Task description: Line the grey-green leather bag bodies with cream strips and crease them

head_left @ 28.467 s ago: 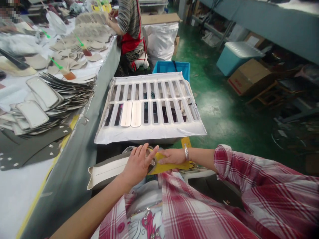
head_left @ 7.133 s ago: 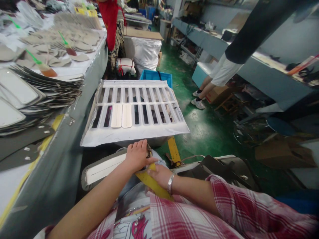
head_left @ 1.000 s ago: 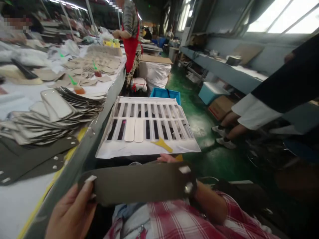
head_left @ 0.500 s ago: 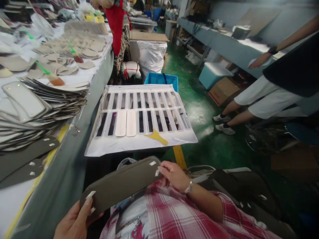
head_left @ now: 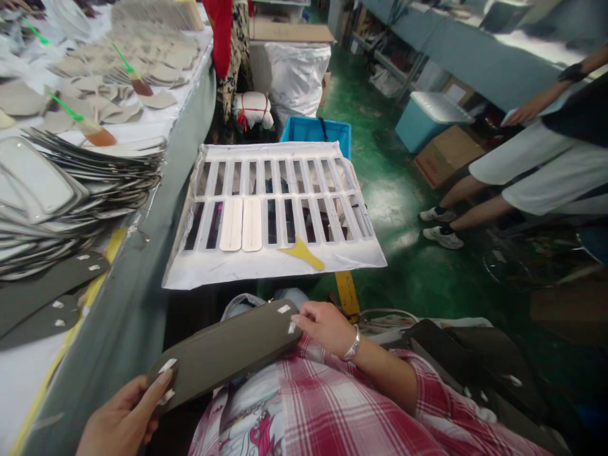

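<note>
A long dark grey-green panel with rounded ends [head_left: 228, 351] lies across my lap, tilted up to the right. Small white tabs stick out near both of its ends. My left hand [head_left: 126, 408] grips the lower left end, thumb on top beside a tab. The upper right end is pinched by my right hand [head_left: 325, 328], next to another tab. Ahead stands a white slotted rack [head_left: 280, 256], with two cream strips [head_left: 252, 225] lying over its front slots. A yellow scraper-shaped tool [head_left: 305, 254] rests on the rack's front edge.
On the left, a table [head_left: 28, 380] bears stacked curved panels [head_left: 118, 171], more dark panels [head_left: 47, 297] and glue bottles with green tips [head_left: 92, 130]. Behind the rack is a blue crate [head_left: 316, 132]. A person in white shorts [head_left: 546, 164] stands at right; dark pieces [head_left: 470, 354] lie beside me.
The view has shifted, with the rack appearing slightly higher. Both hands still hold the panel, which sits a little further left in the picture.
</note>
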A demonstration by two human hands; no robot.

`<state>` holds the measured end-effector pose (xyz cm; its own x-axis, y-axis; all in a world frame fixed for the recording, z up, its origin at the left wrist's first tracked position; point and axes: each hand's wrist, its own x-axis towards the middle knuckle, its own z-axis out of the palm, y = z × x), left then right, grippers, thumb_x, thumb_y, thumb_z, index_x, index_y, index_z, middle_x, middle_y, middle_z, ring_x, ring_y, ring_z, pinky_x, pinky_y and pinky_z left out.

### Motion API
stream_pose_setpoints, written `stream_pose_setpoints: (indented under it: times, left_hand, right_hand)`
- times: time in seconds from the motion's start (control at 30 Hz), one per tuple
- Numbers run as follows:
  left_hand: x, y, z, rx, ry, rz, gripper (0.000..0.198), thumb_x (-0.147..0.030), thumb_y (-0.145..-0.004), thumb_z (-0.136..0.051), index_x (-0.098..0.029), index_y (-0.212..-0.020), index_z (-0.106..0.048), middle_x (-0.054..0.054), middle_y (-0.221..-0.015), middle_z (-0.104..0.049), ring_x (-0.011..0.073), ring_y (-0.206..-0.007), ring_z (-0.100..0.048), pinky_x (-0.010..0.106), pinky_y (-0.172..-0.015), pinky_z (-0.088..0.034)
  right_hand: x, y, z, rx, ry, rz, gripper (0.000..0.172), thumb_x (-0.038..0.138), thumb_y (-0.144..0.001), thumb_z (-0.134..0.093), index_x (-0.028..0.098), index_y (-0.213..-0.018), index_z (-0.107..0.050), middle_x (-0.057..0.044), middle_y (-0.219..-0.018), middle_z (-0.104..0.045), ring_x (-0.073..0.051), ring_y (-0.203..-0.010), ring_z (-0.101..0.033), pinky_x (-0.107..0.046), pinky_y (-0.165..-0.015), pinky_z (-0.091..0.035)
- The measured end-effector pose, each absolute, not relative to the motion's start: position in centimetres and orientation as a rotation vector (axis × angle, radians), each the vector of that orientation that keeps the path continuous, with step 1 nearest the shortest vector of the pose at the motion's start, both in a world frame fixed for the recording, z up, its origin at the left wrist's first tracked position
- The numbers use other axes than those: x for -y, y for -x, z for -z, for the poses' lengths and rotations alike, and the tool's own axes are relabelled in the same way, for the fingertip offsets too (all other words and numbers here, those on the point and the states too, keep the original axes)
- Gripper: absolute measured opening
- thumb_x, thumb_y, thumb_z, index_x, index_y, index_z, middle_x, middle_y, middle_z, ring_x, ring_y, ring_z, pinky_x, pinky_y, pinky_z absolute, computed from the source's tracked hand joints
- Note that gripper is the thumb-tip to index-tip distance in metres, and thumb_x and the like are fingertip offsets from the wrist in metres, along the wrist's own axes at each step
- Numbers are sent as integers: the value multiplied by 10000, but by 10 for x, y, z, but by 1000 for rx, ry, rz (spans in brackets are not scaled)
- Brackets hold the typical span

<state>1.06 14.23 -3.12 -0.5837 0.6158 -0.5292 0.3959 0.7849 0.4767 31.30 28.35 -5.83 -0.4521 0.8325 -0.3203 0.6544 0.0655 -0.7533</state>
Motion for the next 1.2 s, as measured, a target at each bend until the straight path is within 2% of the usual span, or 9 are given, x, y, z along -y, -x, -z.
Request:
stream_pose_setpoints:
  times: [0.2, 0.4, 0.53, 0.73, 0.93, 1.2]
  left_hand:
    - [-141, 6, 34, -2107, -664, -372, 543, -728, -630, -469, -187, -580, -473, -56, -406, -402, 100, -403, -382, 192, -399, -306]
    - [-137, 11, 34, -2001, -692, -510, 491, -659, -670, -505, -177, -598, -454, -73, -437, -381, 71, -379, -336, 178, -377, -236]
    - [-139, 16, 34, -1997, -769, -616, 454, -602, -712, -502, -171, -579, -447, -75, -414, -382, 64, -369, -338, 178, -386, -236]
    - [-134, 24, 41, -1926, -770, -705, 419, -567, -731, -502, -172, -596, -463, -66, -426, -422, 72, -379, -360, 191, -390, -253]
    - [-133, 28, 45, -1978, -836, -767, 428, -564, -746, -478, -167, -586, -489, -59, -442, -430, 79, -411, -379, 201, -421, -261]
    - [-133, 33, 42, -1977, -933, -787, 404, -514, -767, -486, -169, -556, -497, -53, -437, -456, 83, -434, -397, 206, -459, -289]
  right_hand:
    - [-288, -311, 58, 2201, 1528, -1319, 286, 349, -813, -528, 156, -601, -528, 37, -530, -474, -82, -497, -411, -214, -481, -247]
    - [-289, -307, 50, 2336, 1437, -1320, 364, 411, -839, -435, 175, -565, -467, 26, -522, -476, -109, -507, -430, -228, -498, -281]
    - [-293, -303, 51, 2371, 1489, -1405, 429, 501, -852, -357, 189, -564, -427, 24, -498, -458, -119, -487, -426, -235, -493, -299]
    - [-295, -295, 47, 2331, 1583, -1545, 459, 586, -795, -382, 194, -559, -416, 28, -492, -411, -110, -449, -365, -226, -437, -277]
    - [-291, -292, 48, 2193, 1687, -1656, 454, 611, -772, -418, 196, -589, -441, 37, -475, -377, -95, -406, -304, -212, -379, -236]
    - [-290, -290, 46, 2271, 1717, -1557, 466, 610, -761, -441, 192, -554, -436, 31, -463, -400, -93, -398, -344, -211, -389, -290]
